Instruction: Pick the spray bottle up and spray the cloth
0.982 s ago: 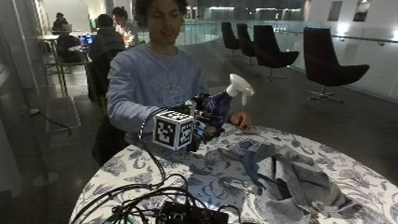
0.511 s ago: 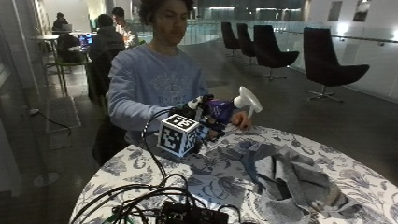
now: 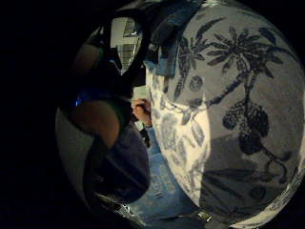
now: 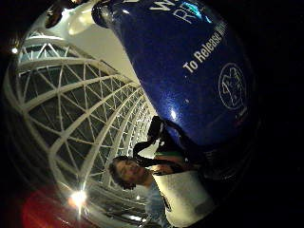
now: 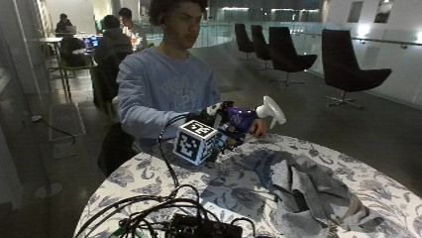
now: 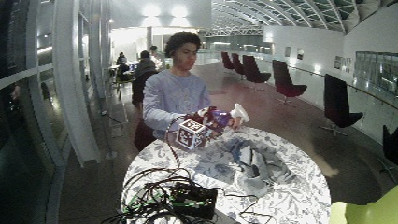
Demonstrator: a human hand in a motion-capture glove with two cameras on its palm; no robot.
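One blue plastic spray bottle (image 5: 238,119) sits gripped in my gloved right hand (image 5: 214,119), lifted off the table (image 5: 165,183), white nozzle (image 5: 272,109) aimed outward; I see the grey crumpled cloth (image 5: 310,191) lying below, ahead.

Bottle (image 5: 238,119) is deep glossy blue with white lettering, and its sprayer (image 5: 271,108) is plain white. The cloth (image 5: 310,191) is a flat grey, no pattern at all. The desk (image 5: 151,178) has a white covering with a blue-grey floral and leaf print all over. The hand (image 5: 210,115) is in a black glove.
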